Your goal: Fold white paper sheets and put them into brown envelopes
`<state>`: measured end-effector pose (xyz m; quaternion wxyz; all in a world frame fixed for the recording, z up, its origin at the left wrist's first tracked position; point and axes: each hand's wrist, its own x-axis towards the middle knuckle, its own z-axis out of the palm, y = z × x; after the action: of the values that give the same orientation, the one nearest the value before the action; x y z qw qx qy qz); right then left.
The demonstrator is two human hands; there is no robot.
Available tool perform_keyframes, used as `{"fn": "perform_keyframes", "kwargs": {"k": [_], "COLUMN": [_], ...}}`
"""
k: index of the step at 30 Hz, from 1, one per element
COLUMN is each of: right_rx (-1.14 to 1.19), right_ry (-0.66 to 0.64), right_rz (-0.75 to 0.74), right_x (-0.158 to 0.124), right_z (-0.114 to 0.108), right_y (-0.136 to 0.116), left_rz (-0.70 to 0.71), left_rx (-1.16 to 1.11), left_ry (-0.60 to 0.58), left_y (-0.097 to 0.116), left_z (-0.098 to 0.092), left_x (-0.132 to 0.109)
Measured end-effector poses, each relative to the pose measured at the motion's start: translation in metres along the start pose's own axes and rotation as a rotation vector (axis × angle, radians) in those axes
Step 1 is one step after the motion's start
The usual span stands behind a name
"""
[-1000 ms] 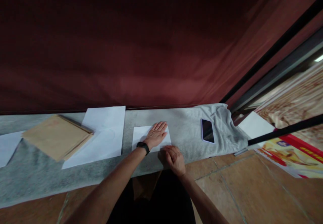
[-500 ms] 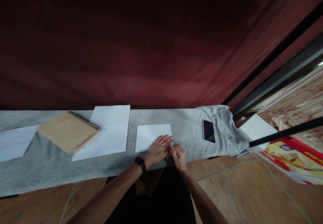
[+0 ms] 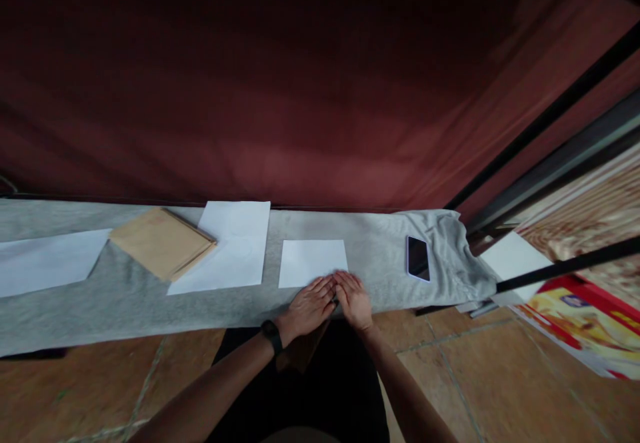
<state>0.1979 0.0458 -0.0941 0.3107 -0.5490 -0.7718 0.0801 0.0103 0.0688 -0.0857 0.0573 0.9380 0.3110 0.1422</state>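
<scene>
A small folded white sheet point(image 3: 313, 261) lies on the grey cloth point(image 3: 125, 303) in front of me. My left hand point(image 3: 307, 308), with a black band on the wrist, rests flat at the sheet's near edge, fingers stretched out. Beside it and touching it, my right hand point(image 3: 354, 298) also lies flat with fingers extended at the sheet's near right corner. Neither hand grips anything that I can see.
A larger white sheet point(image 3: 227, 250) lies left of the folded one, with a stack of brown envelopes point(image 3: 163, 243) beside it and another white sheet point(image 3: 47, 263) at far left. A dark phone point(image 3: 418, 258) rests on the cloth at right. A red curtain hangs behind.
My left hand has slid from the middle of the folded sheet back to its near edge. My right hand has opened from a curled pose and come up against the left.
</scene>
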Motion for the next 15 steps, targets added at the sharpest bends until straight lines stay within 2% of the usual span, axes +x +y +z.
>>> {"fn": "perform_keyframes", "kwargs": {"k": [3, 7, 15], "right_rx": [-0.163, -0.267, -0.330], "right_ry": [-0.068, -0.086, 0.007], "right_rz": [-0.051, -0.021, 0.096], "right_x": [-0.003, -0.008, -0.021], "right_z": [0.001, 0.001, 0.009], "right_y": [-0.005, -0.008, -0.009], "left_rz": [-0.023, -0.091, -0.219], "left_rx": [0.005, -0.003, 0.056], "left_ry": [0.027, 0.027, 0.027], "left_y": [-0.002, -0.009, -0.024], "left_z": [-0.002, -0.009, -0.019], "left_x": [-0.010, -0.025, -0.056]}}
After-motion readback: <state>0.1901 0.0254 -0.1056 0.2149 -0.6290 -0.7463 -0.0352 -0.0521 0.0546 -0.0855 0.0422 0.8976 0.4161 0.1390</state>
